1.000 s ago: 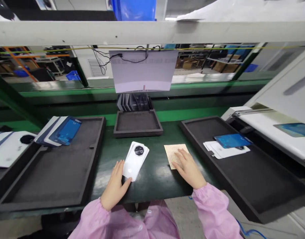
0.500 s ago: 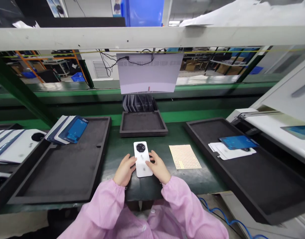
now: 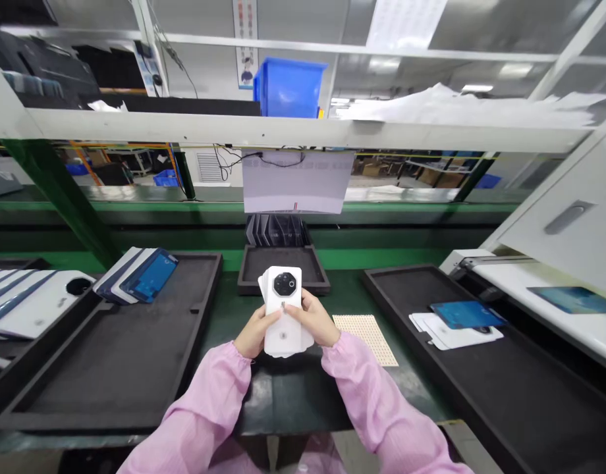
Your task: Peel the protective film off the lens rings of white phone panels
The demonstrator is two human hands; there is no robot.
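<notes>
A small stack of white phone back covers (image 3: pixel 282 337), each with a round black camera area at the top, is held up over the green table, slightly fanned out. My left hand (image 3: pixel 255 331) grips the stack by its left edge, thumb on the front face. On the right side, my right hand (image 3: pixel 317 320) is closed round the other edge, its thumb also across the front. Fingers behind the covers are hidden. To the right of my right hand lies a pale sheet of small stickers (image 3: pixel 369 337).
A black tray (image 3: pixel 120 368) on the left holds covers with blue film (image 3: pixel 149 273). Another black tray (image 3: pixel 510 395) on the right holds white and blue covers (image 3: pixel 451 329). A small black tray (image 3: pixel 283 260) stands behind my hands, below a monitor (image 3: pixel 293 187).
The white covers have been raised from the table top and fanned so that several edges show. Both hands have closed firmly round them. My view has tilted upward.
</notes>
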